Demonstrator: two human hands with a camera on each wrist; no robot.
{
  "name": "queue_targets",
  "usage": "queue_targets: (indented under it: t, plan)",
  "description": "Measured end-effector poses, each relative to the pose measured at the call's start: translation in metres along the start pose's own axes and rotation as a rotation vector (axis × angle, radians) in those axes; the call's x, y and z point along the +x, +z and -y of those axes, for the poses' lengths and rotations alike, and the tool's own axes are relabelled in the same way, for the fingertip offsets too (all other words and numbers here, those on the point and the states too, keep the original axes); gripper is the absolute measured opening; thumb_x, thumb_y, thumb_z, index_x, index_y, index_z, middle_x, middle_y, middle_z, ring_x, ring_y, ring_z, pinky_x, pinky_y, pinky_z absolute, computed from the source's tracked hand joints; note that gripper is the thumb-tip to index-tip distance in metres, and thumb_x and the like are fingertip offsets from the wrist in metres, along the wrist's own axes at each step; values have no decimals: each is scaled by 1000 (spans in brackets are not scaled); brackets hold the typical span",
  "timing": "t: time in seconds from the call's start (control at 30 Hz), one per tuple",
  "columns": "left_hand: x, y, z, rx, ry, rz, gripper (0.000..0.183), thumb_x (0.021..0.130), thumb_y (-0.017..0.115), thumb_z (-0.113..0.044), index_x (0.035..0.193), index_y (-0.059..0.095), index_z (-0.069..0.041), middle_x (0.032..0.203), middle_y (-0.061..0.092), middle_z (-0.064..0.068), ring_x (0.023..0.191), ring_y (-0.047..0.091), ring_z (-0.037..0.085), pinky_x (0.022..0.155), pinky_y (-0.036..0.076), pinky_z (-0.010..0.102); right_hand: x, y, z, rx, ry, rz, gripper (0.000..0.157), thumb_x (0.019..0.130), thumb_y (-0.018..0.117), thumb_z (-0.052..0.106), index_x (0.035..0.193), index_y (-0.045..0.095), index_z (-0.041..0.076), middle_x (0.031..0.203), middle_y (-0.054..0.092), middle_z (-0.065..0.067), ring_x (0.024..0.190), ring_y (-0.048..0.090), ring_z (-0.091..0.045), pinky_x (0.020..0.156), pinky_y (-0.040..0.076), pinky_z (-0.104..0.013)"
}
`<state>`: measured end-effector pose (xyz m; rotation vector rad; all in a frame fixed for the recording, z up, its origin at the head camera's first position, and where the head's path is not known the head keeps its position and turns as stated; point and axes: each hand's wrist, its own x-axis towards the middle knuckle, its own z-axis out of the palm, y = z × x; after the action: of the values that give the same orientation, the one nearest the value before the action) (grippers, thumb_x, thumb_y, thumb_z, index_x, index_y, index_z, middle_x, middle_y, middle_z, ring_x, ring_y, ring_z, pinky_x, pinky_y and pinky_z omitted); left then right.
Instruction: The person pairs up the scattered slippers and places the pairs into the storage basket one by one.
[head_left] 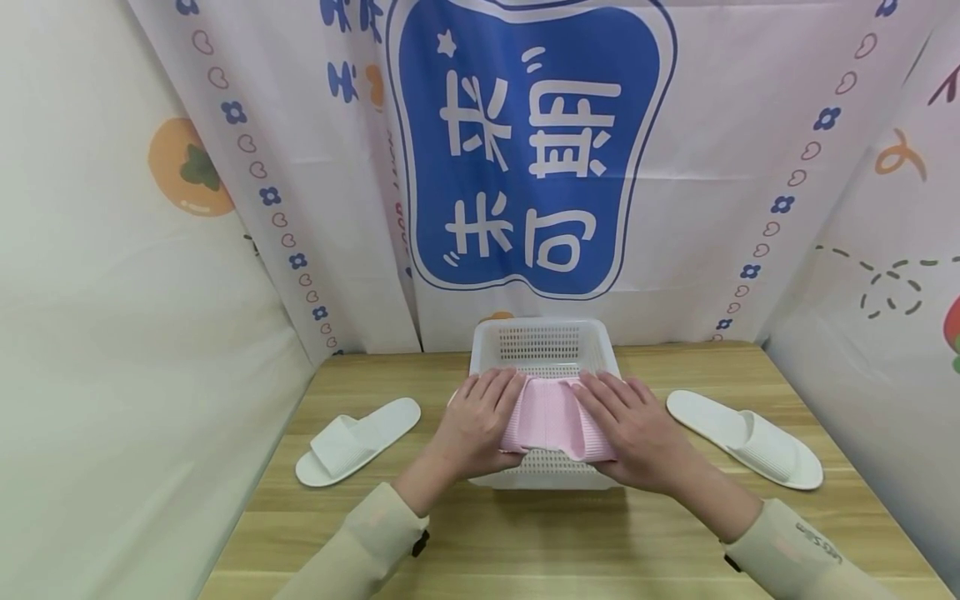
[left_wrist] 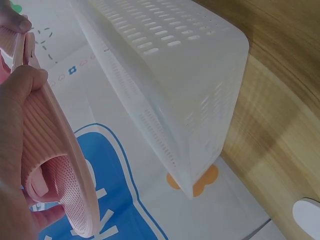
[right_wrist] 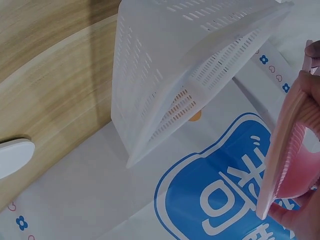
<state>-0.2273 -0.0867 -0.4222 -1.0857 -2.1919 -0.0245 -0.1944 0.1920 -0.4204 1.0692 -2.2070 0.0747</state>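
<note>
Pink slippers (head_left: 546, 417) with ribbed straps are held up over a white perforated basket (head_left: 542, 481). My left hand (head_left: 474, 427) grips the left end, thumb on the near side and fingers on top. At the right end, my right hand (head_left: 643, 432) holds on in the same way. The left wrist view shows a ribbed strap and a pink slipper (left_wrist: 45, 127) with a mesh insole under my left thumb. From the right wrist, a pink slipper (right_wrist: 285, 145) appears edge-on in my right hand. The hands partly hide how the slippers lie together.
A white slipper (head_left: 351, 446) lies on the wooden table (head_left: 555, 550) left of the basket, and another white slipper (head_left: 750, 437) lies to the right. Behind the basket hangs a printed cloth (head_left: 712, 192) with a blue sign; pale cloth walls flank the table.
</note>
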Motion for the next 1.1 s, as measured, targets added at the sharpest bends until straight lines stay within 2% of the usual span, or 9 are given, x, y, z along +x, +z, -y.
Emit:
queue_targets:
  t: [0.6, 1.1]
  plan:
    - [1, 1, -2, 18, 5, 48, 104, 60, 76, -62, 138, 45, 0, 132, 52, 16, 119, 50, 32, 94, 47, 48, 2, 0, 2, -14, -7, 0, 102, 59, 82, 48, 140, 44, -1, 140, 48, -20, 121, 49, -40, 91, 44, -61]
    - [2, 4, -5, 29, 28, 14, 103, 58, 75, -61, 135, 48, 1, 128, 55, 18, 115, 52, 33, 89, 49, 48, 4, 6, 6, -13, -27, -46, 101, 57, 82, 49, 137, 48, -2, 136, 52, -21, 118, 52, -40, 88, 45, -58]
